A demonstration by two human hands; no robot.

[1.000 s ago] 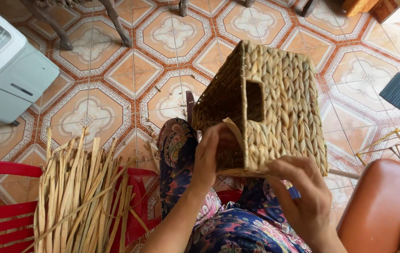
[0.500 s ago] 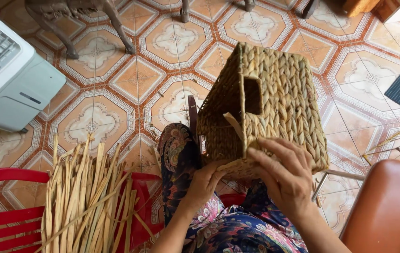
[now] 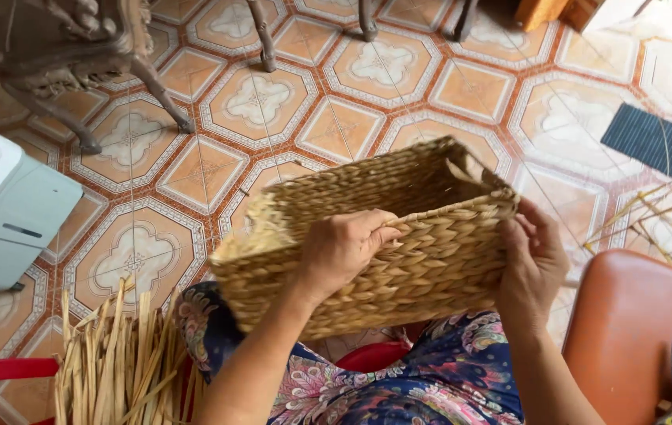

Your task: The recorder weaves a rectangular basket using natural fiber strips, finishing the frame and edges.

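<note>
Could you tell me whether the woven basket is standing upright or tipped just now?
Tipped: the woven basket is held up off the lap between left hand and right hand, its opening facing away.

Both hands hold woven straw basket (image 3: 399, 228) over lap, opening up. Left hand (image 3: 344, 250) grips near rim; right hand (image 3: 534, 260) clasps right end. Dried reed bundle (image 3: 116, 366) lower left; patterned tile floor (image 3: 336, 86) below.
</note>
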